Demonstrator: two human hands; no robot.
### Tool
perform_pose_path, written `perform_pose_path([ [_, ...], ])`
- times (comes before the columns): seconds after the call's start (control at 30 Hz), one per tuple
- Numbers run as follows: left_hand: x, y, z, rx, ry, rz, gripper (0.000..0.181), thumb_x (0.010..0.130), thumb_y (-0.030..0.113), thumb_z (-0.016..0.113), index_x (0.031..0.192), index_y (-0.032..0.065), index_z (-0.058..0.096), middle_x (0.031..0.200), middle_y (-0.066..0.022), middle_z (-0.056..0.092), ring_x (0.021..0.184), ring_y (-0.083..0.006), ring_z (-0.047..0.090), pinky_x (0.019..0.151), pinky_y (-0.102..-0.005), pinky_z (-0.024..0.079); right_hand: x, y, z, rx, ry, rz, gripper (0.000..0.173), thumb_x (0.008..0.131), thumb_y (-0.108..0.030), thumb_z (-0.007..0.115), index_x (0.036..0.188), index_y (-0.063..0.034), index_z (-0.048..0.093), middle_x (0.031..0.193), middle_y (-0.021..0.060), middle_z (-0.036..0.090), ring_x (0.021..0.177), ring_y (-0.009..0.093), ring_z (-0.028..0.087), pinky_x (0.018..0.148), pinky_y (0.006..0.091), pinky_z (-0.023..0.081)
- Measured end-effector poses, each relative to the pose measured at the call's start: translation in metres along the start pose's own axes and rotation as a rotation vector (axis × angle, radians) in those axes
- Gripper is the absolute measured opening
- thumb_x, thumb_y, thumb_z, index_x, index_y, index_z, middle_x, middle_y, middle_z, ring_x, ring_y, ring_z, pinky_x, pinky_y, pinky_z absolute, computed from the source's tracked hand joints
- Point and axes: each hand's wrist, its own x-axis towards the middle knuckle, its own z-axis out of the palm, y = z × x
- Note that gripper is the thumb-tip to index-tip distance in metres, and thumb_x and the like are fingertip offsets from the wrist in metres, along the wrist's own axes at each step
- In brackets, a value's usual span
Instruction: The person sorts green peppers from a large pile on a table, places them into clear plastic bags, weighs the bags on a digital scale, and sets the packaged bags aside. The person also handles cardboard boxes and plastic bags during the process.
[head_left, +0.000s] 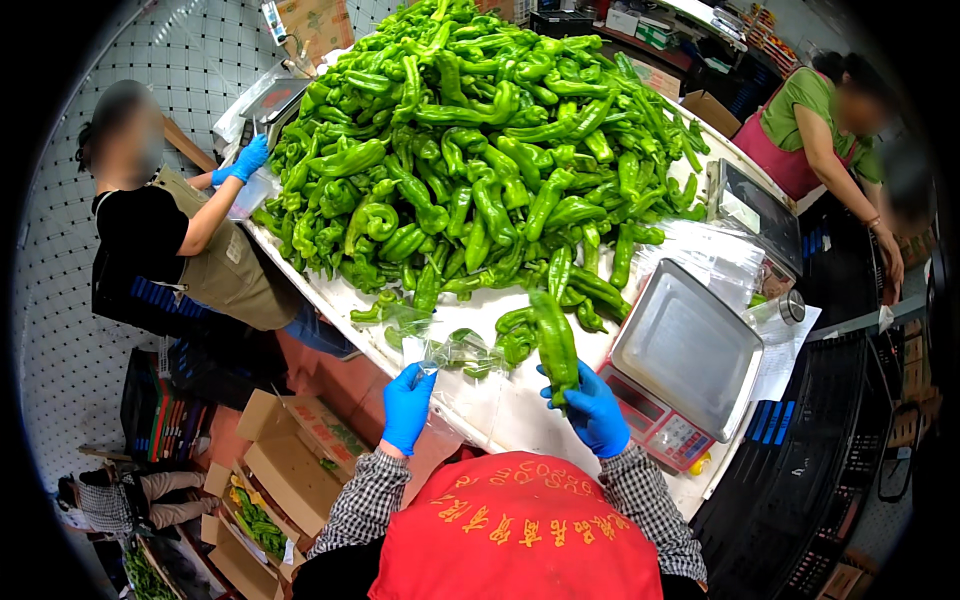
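My right hand (589, 409), in a blue glove, grips a long green pepper (556, 341) by its lower end, the pepper pointing away from me. In my left hand (409, 405), also blue-gloved, is the edge of a clear plastic bag (469, 352) pinched between thumb and fingers. Several peppers show through or behind the bag; whether they lie inside it I cannot tell. Beyond both hands rises a large heap of green peppers (480, 172) on the white table (517, 420). A red digital scale (686, 352) with a bare metal pan stands right of my right hand.
A second scale (757, 214) and a stack of clear bags (697, 262) lie at the right. One person in blue gloves (251, 159) works at the table's left; another (802, 135) leans over black crates (780, 480) at right. Open cardboard boxes (296, 472) stand at lower left.
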Motion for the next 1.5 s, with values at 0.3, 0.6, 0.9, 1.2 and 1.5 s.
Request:
perform_pose_path([
  [0.3, -0.027, 0.009, 0.044, 0.074, -0.077, -0.04, 0.025, 0.098, 0.017, 0.066, 0.115, 0.0005, 0.07, 0.082, 0.0052, 0.061, 0.067, -0.0023, 0.045, 0.057, -0.0214, 0.039, -0.049, -0.008, -0.017, -1.04, 0.266, -0.401, 0.088, 0.086, 0.005, 0.067, 0.161, -0.0149, 0.025, 0.131, 0.0146, 0.059, 0.114, 0.022, 0.061, 0.098, 0.0298, 0.048],
  [0.6, -0.054, 0.01, 0.086, 0.034, -0.125, -0.031, 0.026, 0.099, 0.018, 0.065, 0.117, 0.0, 0.069, 0.079, 0.005, 0.06, 0.064, -0.0027, 0.045, 0.054, -0.0222, 0.038, -0.099, -0.022, -0.037, -1.128, 0.323, -0.428, 0.083, 0.084, -0.005, 0.078, 0.156, -0.0146, 0.036, 0.13, 0.0126, 0.064, 0.109, 0.021, 0.065, 0.095, 0.0309, 0.051],
  [0.9, -0.085, 0.03, 0.111, 0.432, -0.014, 0.296, 0.045, 0.096, 0.019, 0.066, 0.14, 0.0155, 0.059, 0.056, -0.0075, 0.048, 0.049, -0.0117, 0.043, 0.048, -0.0344, 0.039, -0.127, -0.015, -0.046, -0.88, -0.116, -0.182, 0.057, 0.09, -0.014, 0.073, 0.145, -0.0122, 0.054, 0.131, 0.0136, 0.065, 0.114, 0.023, 0.065, 0.096, 0.0337, 0.051],
  [1.2, -0.122, 0.069, 0.104, 0.789, -0.251, 0.592, 0.05, 0.094, 0.024, 0.066, 0.143, 0.0229, 0.056, 0.064, -0.0168, 0.062, 0.054, -0.034, 0.063, 0.05, -0.0416, 0.048, -0.051, 0.048, -0.01, -1.172, -0.131, -0.243, 0.063, 0.089, -0.018, 0.066, 0.148, -0.0076, 0.045, 0.125, 0.024, 0.06, 0.112, 0.041, 0.06, 0.094, 0.0421, 0.05],
  [1.5, -0.081, 0.071, 0.063, 0.706, -0.342, 0.735, 0.053, 0.095, 0.029, 0.062, 0.146, 0.0208, 0.052, 0.082, -0.0138, 0.07, 0.062, -0.0339, 0.066, 0.054, -0.0449, 0.051, 0.025, 0.075, 0.04, -1.156, -0.294, -0.433, 0.074, 0.091, -0.009, 0.065, 0.157, -0.0112, 0.033, 0.14, 0.0182, 0.057, 0.112, 0.023, 0.063, 0.094, 0.0353, 0.05],
])
